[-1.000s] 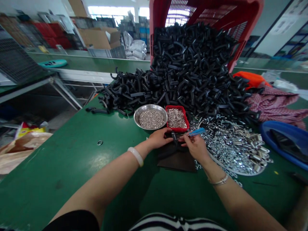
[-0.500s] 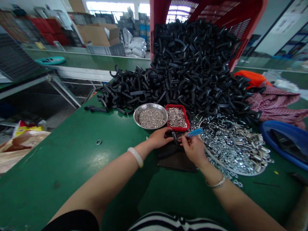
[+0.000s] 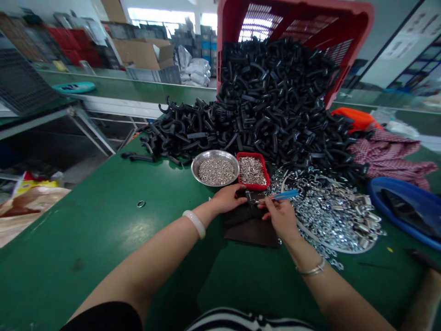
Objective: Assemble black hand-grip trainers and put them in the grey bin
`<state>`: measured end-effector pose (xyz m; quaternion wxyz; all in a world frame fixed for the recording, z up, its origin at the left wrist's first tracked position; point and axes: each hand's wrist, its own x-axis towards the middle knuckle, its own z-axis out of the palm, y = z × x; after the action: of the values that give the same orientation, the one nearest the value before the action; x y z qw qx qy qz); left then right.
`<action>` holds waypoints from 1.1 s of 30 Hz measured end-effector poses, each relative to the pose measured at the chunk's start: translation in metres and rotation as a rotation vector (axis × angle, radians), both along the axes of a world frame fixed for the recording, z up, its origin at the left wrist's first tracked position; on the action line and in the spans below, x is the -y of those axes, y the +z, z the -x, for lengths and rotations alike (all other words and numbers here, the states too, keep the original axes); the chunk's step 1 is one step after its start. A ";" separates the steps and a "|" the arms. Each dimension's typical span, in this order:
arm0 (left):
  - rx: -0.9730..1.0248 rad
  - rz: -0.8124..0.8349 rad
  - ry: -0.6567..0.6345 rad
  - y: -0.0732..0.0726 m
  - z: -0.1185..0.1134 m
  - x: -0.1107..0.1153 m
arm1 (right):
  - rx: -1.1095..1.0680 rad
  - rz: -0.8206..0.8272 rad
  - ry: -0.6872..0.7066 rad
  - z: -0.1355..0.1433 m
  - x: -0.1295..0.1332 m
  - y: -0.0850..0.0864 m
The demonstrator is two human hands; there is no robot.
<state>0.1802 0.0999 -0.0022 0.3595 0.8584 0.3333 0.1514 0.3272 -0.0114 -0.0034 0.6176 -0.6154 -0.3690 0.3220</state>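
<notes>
My left hand (image 3: 229, 198) is closed on a black plastic part (image 3: 237, 214), a curved handle-like piece with a small metal bit at its upper end. This part lies over a dark flat pad (image 3: 253, 236) on the table. Pinched in my right hand (image 3: 280, 216) is a slim blue-handled tool (image 3: 287, 194). Its tip points left and is at the metal bit, close to my left fingertips; its exact kind is unclear. Just beyond the hands are a metal bowl (image 3: 195, 174) of small rings and a red tray (image 3: 264, 177) of small metal pins.
A heap of black plastic parts (image 3: 268, 105) spills from a tipped red crate (image 3: 356, 50). On the right lie many shiny metal pieces (image 3: 330, 216) and a blue basin (image 3: 374, 188). One loose ring (image 3: 141, 203) rests on the green table (image 3: 113, 220). Another person's forearm (image 3: 425, 299) shows at right.
My right hand has shifted slightly right and its grip has turned, so the blue-handled tool lies further right. My left hand stays nearly in place. The view has tilted slightly.
</notes>
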 end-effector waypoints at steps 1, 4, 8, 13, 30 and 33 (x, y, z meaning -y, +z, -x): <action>-0.001 0.002 0.001 0.000 0.000 0.000 | 0.027 0.005 0.012 -0.001 0.001 -0.002; -0.020 0.000 0.019 0.000 0.000 -0.001 | 0.102 0.014 0.026 0.000 0.002 -0.004; -0.046 -0.005 0.035 0.001 0.000 0.000 | 0.399 0.031 0.022 0.004 0.001 0.000; -0.075 0.009 0.063 0.003 0.001 0.002 | 0.659 0.040 0.042 0.008 -0.005 0.014; -0.064 -0.402 0.082 0.026 0.011 0.016 | 1.216 0.457 0.098 -0.050 -0.112 0.037; -0.130 -0.511 0.204 0.042 0.017 -0.001 | 1.257 0.463 0.152 -0.049 -0.114 0.041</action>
<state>0.1634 0.1008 0.0395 0.0921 0.8912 0.3911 0.2106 0.3759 0.1031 0.0378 0.1132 -0.7746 -0.6221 0.0159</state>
